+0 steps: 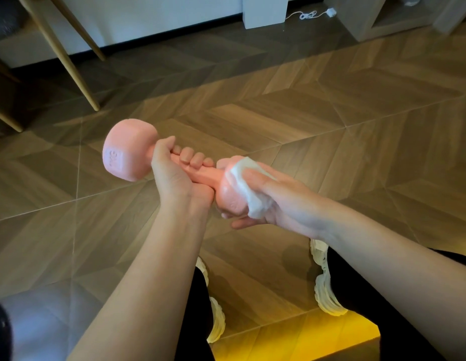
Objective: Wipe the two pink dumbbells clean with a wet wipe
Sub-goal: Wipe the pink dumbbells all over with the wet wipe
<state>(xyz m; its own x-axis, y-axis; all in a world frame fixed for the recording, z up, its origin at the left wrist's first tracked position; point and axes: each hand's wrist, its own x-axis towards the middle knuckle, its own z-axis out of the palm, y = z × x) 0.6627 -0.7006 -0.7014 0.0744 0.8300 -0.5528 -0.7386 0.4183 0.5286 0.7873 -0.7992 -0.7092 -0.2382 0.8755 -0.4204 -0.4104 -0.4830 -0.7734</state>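
Gripping dumbbell (127,152), left hand (172,175) hides its handle; right hand (281,199) clutches wet wipe (254,204).

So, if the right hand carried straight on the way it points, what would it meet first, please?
Beyond the wet wipe it holds against the pink dumbbell, the right hand would likely meet the left hand.

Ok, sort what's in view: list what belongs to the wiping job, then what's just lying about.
In the job: pink dumbbell, gripped by the left hand; wet wipe, pressed on its end by the right hand.
Lying about: white cable, wooden furniture legs.
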